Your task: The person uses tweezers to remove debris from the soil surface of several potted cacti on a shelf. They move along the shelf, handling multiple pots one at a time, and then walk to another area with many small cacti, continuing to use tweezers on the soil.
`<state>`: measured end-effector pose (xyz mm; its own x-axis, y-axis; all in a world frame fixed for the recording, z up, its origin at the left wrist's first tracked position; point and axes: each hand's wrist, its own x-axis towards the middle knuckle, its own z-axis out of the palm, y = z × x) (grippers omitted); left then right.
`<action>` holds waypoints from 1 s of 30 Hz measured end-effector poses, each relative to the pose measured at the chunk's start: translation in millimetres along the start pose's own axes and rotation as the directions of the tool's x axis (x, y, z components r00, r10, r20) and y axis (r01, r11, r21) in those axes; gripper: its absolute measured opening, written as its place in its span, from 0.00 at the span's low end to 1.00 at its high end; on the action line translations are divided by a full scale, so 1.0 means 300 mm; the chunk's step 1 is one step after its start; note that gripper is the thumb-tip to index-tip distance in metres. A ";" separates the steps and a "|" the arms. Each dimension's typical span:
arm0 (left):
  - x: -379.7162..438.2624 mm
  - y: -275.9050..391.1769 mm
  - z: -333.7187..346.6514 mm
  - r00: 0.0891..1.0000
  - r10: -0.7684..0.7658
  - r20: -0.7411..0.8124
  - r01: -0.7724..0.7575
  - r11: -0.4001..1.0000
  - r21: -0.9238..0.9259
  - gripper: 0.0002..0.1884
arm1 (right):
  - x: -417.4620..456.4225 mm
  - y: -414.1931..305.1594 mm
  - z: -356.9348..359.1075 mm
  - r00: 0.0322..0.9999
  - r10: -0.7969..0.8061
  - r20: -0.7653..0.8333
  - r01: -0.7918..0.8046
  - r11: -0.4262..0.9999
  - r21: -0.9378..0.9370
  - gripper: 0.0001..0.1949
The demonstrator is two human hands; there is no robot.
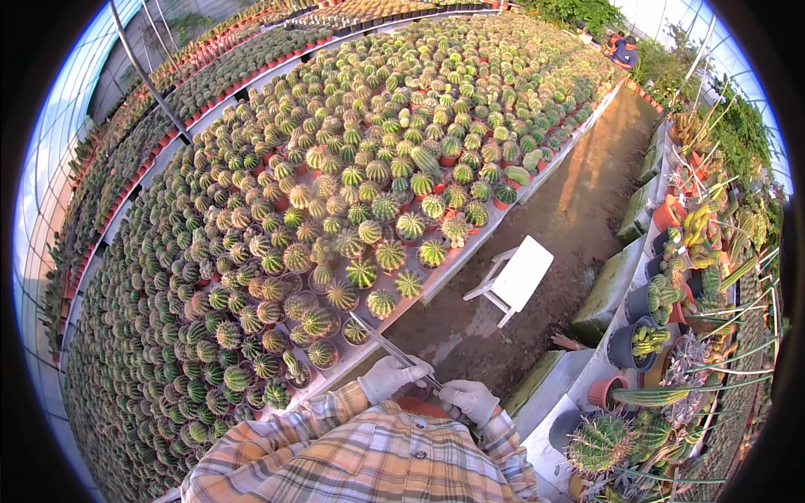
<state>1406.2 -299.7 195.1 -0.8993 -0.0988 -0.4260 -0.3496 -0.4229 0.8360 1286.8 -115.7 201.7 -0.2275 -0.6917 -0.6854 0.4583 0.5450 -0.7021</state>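
My left hand (391, 377), in a pale work glove, grips a pair of long metal tweezers (377, 338) partway along. The tips point away from me, toward a small potted cactus (356, 331) at the bench edge. At the near end of the tweezers, the gloved fingers of my right hand (470, 401) are curled and pinch the metal. Below and between both hands shows a reddish-brown rounded thing (420, 407), perhaps a pot; my hands and shirt partly hide it. Round ribbed cacti (380, 304) in pots stand just beyond my left hand.
A long bench (434, 283) packed with potted cacti runs along my left. A white stool (523, 274) stands on the dirt aisle (566, 207). Concrete blocks (607, 283) and mixed potted plants (648, 342) line the right. People (624, 53) are at the aisle's far end.
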 end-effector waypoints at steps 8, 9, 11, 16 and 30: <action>0.234 0.095 -0.065 0.993 0.085 0.078 -0.075 0.988 -0.133 0.33 | 0.118 -0.099 -0.138 0.962 -0.257 -0.093 0.244 0.961 -0.132 0.10; 0.265 0.114 -0.068 0.994 0.077 0.074 -0.062 0.980 -0.187 0.33 | 0.109 -0.129 -0.161 0.967 -0.226 -0.119 0.212 0.970 -0.122 0.10; 0.329 0.163 -0.073 0.996 0.054 0.068 -0.032 0.956 -0.292 0.33 | 0.096 -0.182 -0.209 0.972 -0.163 -0.168 0.149 0.984 -0.095 0.10; 0.525 0.242 -0.058 0.987 0.074 0.140 -0.032 0.960 -0.279 0.33 | 0.086 -0.166 -0.356 0.927 -0.207 -0.313 0.222 0.975 0.014 0.10; 0.968 0.258 0.205 0.972 0.176 -0.155 -0.229 0.851 -0.472 0.32 | 0.113 -0.357 -1.033 0.846 -0.333 -0.416 0.388 0.920 0.052 0.08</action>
<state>1101.9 -305.7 157.3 -0.8951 -0.3098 -0.3207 0.0323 -0.7624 0.6463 963.8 -50.7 193.6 -0.7025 -0.5699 -0.4264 0.3785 0.2083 -0.9019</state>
